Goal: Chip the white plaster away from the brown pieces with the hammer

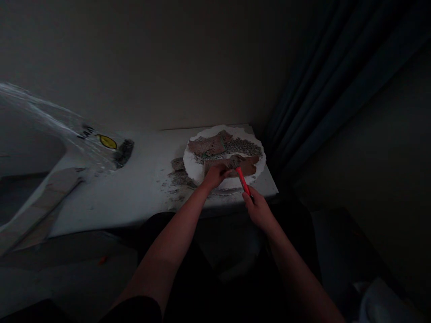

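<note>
My right hand (257,207) is closed around the red handle of a tool (243,180). The tool's far end meets a dark grey-brown clump (235,161), so its kind cannot be made out. My left hand (215,176) grips the near edge of a flat brown piece, like cardboard (248,167), beside the clump. This piece lies on a round white slab with a ragged rim (192,169). Behind it on the slab lie a brown textured piece (207,146) and a heap of grey gravel-like bits (245,147).
The slab stands on a white table (144,188) against a wall. Grey crumbs (178,177) lie left of the slab. A clear plastic bag with a yellow mark (107,142) and flat board strips (50,193) are farther left. A dark curtain (313,80) hangs at right.
</note>
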Motion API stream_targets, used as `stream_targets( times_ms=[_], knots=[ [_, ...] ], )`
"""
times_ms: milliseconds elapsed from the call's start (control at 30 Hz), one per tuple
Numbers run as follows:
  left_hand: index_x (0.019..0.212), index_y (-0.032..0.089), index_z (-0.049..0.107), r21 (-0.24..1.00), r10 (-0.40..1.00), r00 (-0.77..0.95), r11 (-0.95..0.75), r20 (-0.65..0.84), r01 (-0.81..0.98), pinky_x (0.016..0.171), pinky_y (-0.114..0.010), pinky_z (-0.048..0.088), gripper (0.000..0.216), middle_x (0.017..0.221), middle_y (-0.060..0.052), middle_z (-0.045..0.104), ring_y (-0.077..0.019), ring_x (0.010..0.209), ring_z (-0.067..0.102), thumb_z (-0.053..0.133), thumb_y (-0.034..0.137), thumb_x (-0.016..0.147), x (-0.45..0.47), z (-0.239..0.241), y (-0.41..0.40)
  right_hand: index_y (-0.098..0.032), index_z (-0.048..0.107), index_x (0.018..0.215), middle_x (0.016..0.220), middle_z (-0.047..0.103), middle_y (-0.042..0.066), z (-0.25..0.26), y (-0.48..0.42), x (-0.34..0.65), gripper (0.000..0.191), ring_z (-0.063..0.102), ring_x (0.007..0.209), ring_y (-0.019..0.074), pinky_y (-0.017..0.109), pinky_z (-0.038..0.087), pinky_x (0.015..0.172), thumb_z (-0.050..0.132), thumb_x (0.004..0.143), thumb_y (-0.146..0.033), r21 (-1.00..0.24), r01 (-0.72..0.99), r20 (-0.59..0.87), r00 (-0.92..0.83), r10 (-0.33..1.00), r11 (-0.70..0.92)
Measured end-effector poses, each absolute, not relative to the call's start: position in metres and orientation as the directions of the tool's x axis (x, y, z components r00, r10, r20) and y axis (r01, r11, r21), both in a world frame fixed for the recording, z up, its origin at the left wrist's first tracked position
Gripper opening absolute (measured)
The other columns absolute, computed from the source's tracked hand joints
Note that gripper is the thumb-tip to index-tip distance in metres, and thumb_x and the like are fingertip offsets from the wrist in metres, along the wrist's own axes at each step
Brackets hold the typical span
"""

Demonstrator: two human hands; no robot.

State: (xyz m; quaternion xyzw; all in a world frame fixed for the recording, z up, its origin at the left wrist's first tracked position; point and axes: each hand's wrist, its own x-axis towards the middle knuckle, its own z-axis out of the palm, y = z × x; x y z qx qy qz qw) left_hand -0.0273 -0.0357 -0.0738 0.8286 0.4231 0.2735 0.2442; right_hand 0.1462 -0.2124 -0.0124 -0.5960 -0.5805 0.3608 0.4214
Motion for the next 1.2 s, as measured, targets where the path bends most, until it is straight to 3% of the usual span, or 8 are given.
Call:
stream_targets(
  times_ms=[167,300,667,1200],
  knots=[
    [0.075,0.017,0.069,0.622,0.823,0.435,-0.563,0.365,0.544,0.097,-0.036,0.048,0.025,0.108,-0.011,0.064,-0.0239,0.106,0.059,0.067,0.038,0.089,-0.027,-0.078,-0.035,-0.016,0.06,0.125,0.091,0.066,0.007,-0.008,-0.212,0.142,0.041,0.062,0.088,0.0227,0.033,0.049,0.08,0.043,0.098,-0.042,-0.92,0.389,0.075,0.06,0.995,0.046],
    [0.078,0.016,0.069,0.664,0.811,0.439,-0.576,0.388,0.477,0.101,-0.039,0.048,0.019,0.122,-0.012,0.06,-0.0232,0.107,0.059,0.068,0.032,0.088,-0.027,-0.078,-0.035,-0.014,0.062,0.119,0.092,0.066,0.008,-0.011,-0.214,0.138,0.039,0.062,0.085,0.0224,0.033,0.049,0.079,0.043,0.097,-0.04,-0.917,0.4,0.046,0.082,0.996,0.01],
    [0.078,0.015,0.071,0.628,0.767,0.508,-0.627,0.392,0.462,0.101,-0.038,0.048,0.015,0.115,-0.011,0.062,-0.0225,0.107,0.06,0.068,0.027,0.087,-0.027,-0.083,-0.032,-0.015,0.059,0.131,0.115,0.07,0.014,-0.018,-0.218,0.141,0.043,0.064,0.104,0.0256,0.036,0.048,0.091,0.043,0.099,-0.039,-0.887,0.461,0.084,0.106,0.991,0.026],
    [0.078,0.016,0.07,0.598,0.753,0.494,-0.651,0.435,0.467,0.1,-0.037,0.051,0.017,0.11,-0.01,0.065,-0.0227,0.107,0.062,0.068,0.03,0.088,-0.027,-0.09,-0.03,-0.015,0.062,0.126,0.11,0.071,0.013,-0.011,-0.218,0.136,0.041,0.065,0.1,0.0254,0.037,0.049,0.09,0.043,0.099,-0.039,-0.88,0.474,0.081,0.088,0.993,0.029]
  ],
)
